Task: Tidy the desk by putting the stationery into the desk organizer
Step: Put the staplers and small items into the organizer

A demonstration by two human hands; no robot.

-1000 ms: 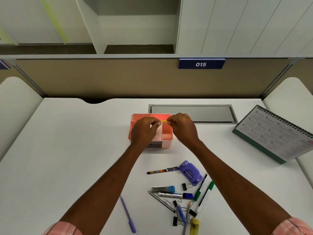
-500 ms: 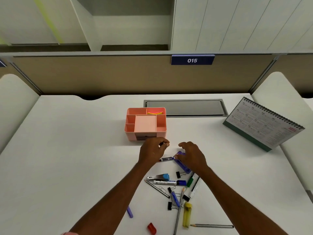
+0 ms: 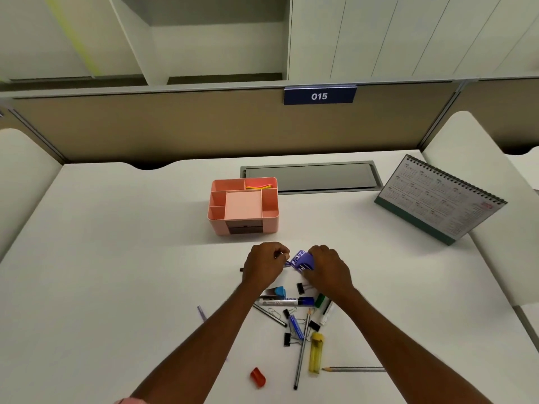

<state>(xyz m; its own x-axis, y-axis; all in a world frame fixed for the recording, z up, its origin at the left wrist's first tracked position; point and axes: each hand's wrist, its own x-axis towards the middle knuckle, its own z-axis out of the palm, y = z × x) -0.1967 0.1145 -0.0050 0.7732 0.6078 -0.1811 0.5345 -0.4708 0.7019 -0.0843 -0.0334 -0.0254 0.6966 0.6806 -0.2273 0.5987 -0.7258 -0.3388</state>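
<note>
While the purple hole punch is gripped by the right hand and a pen pinched by the left hand, a carry to the far pink organizer is called for.

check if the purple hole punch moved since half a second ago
Yes. The purple hole punch lay flat near the black binder clip; now the right hand has tipped it up, toward the pink organizer.

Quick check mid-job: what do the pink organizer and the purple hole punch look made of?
Organizer: looks like moulded plastic, matte pink, with thin uniform walls and rounded corners. Hole punch: glossy purple shell, probably plastic; pale streaks underneath could be metal, too blurred to say.
</note>
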